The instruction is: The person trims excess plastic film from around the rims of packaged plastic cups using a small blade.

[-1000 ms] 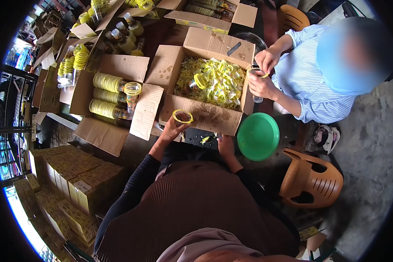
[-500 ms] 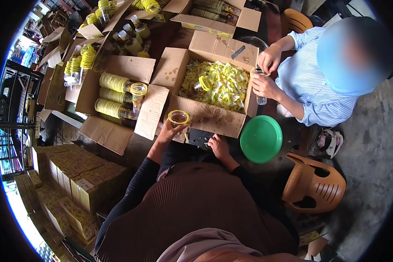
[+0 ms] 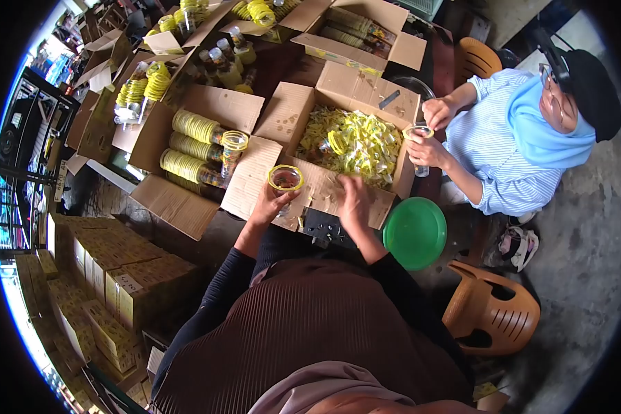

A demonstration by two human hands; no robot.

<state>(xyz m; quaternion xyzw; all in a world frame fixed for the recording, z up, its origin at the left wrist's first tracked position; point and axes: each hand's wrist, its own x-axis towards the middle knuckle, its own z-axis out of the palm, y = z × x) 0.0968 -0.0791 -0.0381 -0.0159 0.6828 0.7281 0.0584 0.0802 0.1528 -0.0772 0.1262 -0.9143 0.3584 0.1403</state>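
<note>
around cup (image 3: 286, 180), left hand (image 3: 272, 204) curled

Packing workshop, stacked cartons (image 3: 127, 265), open box (image 3: 286, 110) of yellow packets (image 3: 374, 141), rows of yellow-rimmed cups (image 3: 192, 126), concrete floor (image 3: 576, 234)

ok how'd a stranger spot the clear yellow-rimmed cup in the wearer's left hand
Find the open brown cardboard box heaped with yellow packets. By its near left corner, the wearer's left hand holds the clear, round, yellow-rimmed cup. Unlike the stacked cups to its left, it is single, reddish-brown inside.
</note>
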